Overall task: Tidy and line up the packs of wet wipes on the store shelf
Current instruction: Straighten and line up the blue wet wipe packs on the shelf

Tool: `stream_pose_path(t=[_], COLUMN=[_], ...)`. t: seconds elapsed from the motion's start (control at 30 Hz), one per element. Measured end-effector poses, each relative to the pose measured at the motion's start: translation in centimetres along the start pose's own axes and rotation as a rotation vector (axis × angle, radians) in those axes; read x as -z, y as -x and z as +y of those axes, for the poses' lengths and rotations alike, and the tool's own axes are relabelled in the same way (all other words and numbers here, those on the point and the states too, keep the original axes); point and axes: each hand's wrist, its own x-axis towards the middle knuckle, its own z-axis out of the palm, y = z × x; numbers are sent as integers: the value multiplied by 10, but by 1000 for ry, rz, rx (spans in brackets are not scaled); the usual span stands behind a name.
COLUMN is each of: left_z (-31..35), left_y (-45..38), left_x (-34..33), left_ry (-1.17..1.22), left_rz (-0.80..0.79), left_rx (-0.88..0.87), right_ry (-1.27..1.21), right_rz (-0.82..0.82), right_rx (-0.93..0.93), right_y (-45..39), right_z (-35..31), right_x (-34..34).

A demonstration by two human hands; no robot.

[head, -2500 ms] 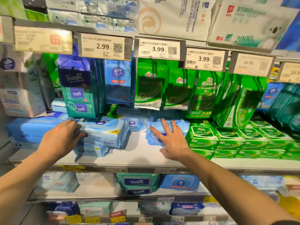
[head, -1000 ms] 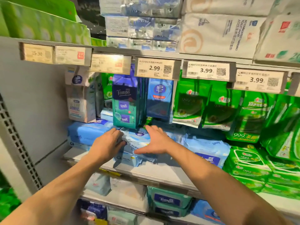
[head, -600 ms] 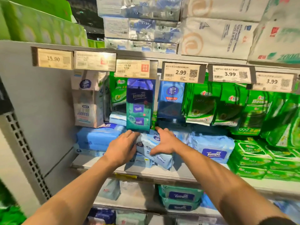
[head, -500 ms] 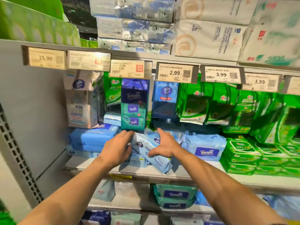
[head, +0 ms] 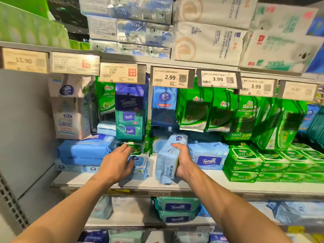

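My right hand (head: 183, 162) grips a light-blue pack of wet wipes (head: 166, 163), tipped up on its edge over the front of the grey shelf (head: 210, 183). My left hand (head: 116, 164) reaches forward over a small light-blue pack (head: 140, 168) lying flat. Its fingertips touch a green pack (head: 135, 147) behind it. A big blue pack (head: 84, 151) lies to the left. A blue Tempo pack (head: 208, 159) sits to the right, beside rows of green packs (head: 245, 165).
Hanging packs, a Tempo one (head: 129, 111) and green ones (head: 196, 113), dangle just above my hands. Price tags (head: 171, 78) line the upper shelf edge. A grey side panel (head: 26, 128) closes the left. More packs (head: 177, 207) fill the shelf below.
My right hand has lifted the light-blue pack off the small pack under it and tipped it onto its edge, to the right. My left hand slid forward to the green pack.
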Motion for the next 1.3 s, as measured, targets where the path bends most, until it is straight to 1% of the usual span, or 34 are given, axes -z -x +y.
stream_pose_path(t=[0.07,0.17,0.27,0.33,0.47,0.57,0.67,0.7,0.73,0.8,0.87,0.93,0.97,1.0,1.03,1.1,1.17,1.23,1.3], left_z=[3,5,2,0,-1,-3,-7,-9,-10,-12,-11,-9,-8,-6,-4,-5,-5,-6,-7], left_y=[-1,-2,-3,-2,2,5,6,7,8,12,14,16,18,19,19,21,21,21,21], left_x=[0,0,1,1,-3,-5,-3,-2,-1,1,1,1,0,-1,-1,1,3,6,9], left_ry=[-15,-15,-10,-2,-5,-6,-5,-5,-6,1,1,2,1,-8,-20,-25,-21,-21,-30], left_rz=[-6,-3,-4,6,22,15,18,25,36,57,56,60,51,39,29,22,39,45,46], left_rx=[-4,-7,5,12,0,-1,23,26,24,25,41,60,64,63,60,47,26,37,52], right_ry=[-91,-109,-74,-23,250,463,718,838,1016,1492,1822,2099,2213,2263,2254,2191,2206,2216,2146], right_rz=[62,183,192,163,135,128,56,51,54,43,-96,-244,-277,-302,-344,-448,-511,-574,-597], right_rx=[-32,-77,-93,-90,-88,-88,-82,-31,67,357,544,609,660,741,830,947,994,985,994], right_y=[-5,-17,-26,-28,-40,-21,-4,3,7,10,6,2,-1,-5,-11,-22,-34,-42,-47], right_z=[10,29,33,30,25,10,-9,-19,-29,-50,-62,-61,-56,-52,-49,-47,-51,-52,-49], right_x=[-3,-11,-22,-25,-14,-9,5,9,13,22,32,38,40,40,40,33,29,26,24])
